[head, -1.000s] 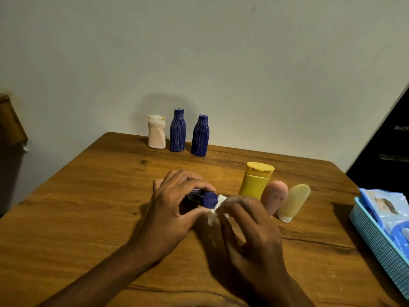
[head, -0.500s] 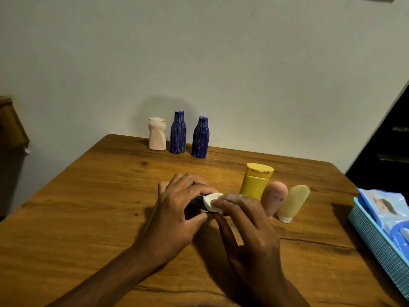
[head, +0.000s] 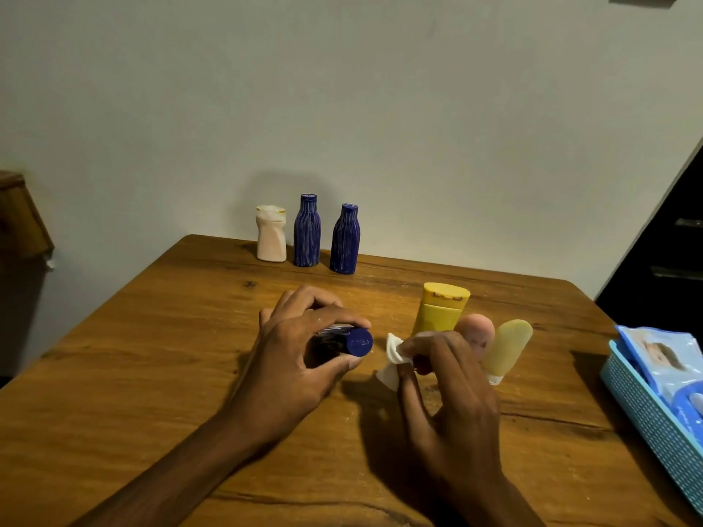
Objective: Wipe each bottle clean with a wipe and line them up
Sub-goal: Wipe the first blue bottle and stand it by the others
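Dark blue with a round, flat cap facing the camera, the bottle lies on its side in the left hand, whose fingers and thumb curl round it just above the wooden table. Just beside its cap but apart from it, the right hand pinches a crumpled white wipe. At the far edge a white bottle and two blue ribbed bottles stand upright in a row, while a yellow tube, a pink one and a pale one sit behind the right hand.
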